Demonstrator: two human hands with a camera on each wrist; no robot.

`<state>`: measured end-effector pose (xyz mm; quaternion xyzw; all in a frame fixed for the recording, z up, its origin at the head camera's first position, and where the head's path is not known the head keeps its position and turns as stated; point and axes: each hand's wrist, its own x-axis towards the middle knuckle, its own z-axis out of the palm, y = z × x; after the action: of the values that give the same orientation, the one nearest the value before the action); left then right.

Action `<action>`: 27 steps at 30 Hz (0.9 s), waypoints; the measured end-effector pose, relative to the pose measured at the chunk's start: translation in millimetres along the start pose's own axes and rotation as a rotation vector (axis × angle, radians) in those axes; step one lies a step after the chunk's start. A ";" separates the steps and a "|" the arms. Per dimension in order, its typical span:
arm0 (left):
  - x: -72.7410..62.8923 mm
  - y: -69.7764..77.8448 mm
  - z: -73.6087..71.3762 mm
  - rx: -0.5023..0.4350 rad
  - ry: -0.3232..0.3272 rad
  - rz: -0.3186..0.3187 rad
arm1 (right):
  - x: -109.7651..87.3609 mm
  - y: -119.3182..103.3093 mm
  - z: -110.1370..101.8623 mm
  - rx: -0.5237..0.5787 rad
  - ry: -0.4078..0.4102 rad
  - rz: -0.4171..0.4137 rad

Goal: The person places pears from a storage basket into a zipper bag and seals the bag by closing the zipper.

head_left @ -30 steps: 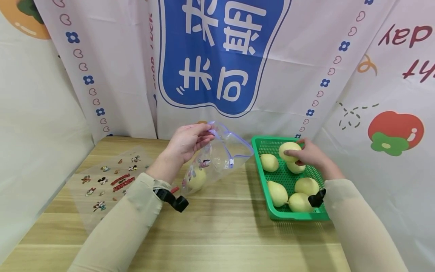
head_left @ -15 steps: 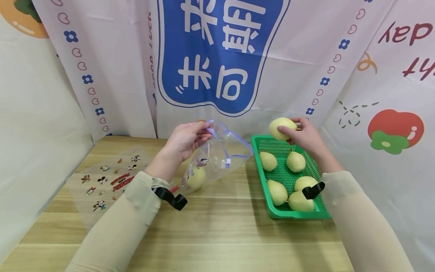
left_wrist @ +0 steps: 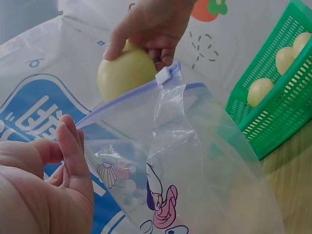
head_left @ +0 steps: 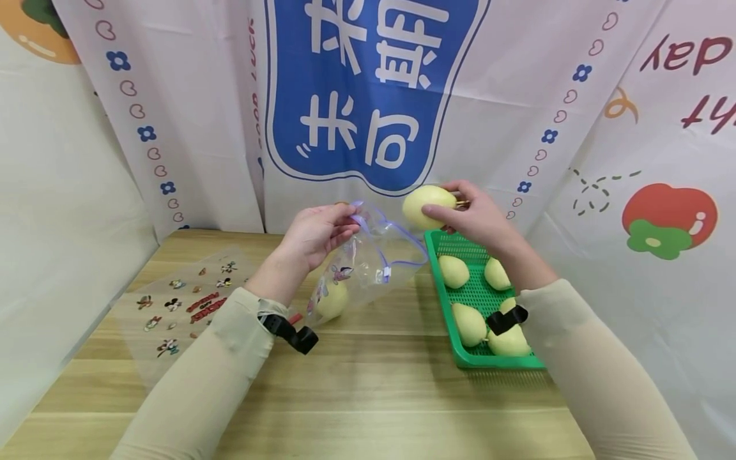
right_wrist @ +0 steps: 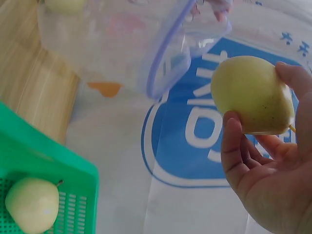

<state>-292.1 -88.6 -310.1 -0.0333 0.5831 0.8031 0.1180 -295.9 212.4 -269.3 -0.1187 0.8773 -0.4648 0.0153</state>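
My left hand (head_left: 316, 235) pinches the purple zip rim of a clear zip bag (head_left: 374, 262) printed with cartoon figures. The bag's mouth gapes toward the right, and one pale yellow pear (head_left: 333, 300) lies in its lower end. My right hand (head_left: 480, 214) grips another pear (head_left: 428, 206) by its sides, stem toward the palm, above and just right of the bag's mouth. In the left wrist view this held pear (left_wrist: 126, 73) shows right behind the zip edge and its white slider (left_wrist: 163, 76). The right wrist view shows fingers and thumb round the pear (right_wrist: 251, 92).
A green plastic basket (head_left: 454, 345) with several pears stands on the right of the wooden table (head_left: 368, 396). Another clear printed bag (head_left: 190, 300) lies flat at the left, partly under my left forearm. A printed cloth (head_left: 218, 128) hangs behind the table.
My right hand has lifted a pear up out of the basket and carried it left toward the bag's mouth. The left hand and the bag have hardly moved.
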 end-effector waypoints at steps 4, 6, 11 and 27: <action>1.2 0.2 1.4 -0.004 -0.004 0.008 | 2.7 -7.1 15.5 -0.026 -0.056 -0.031; 1.4 0.3 1.4 -0.001 -0.004 0.007 | 3.2 -9.1 23.6 -0.048 -0.079 -0.044; 2.3 0.0 1.5 0.001 0.003 0.000 | 5.0 -12.1 38.5 -0.127 -0.122 -0.078; -0.3 2.1 1.4 -0.021 0.012 0.012 | 14.0 -6.8 57.7 -0.399 -0.255 -0.100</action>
<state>-292.2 -87.9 -307.7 -0.0358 0.5754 0.8097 0.1095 -300.3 158.8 -295.3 -0.2204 0.9358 -0.2635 0.0790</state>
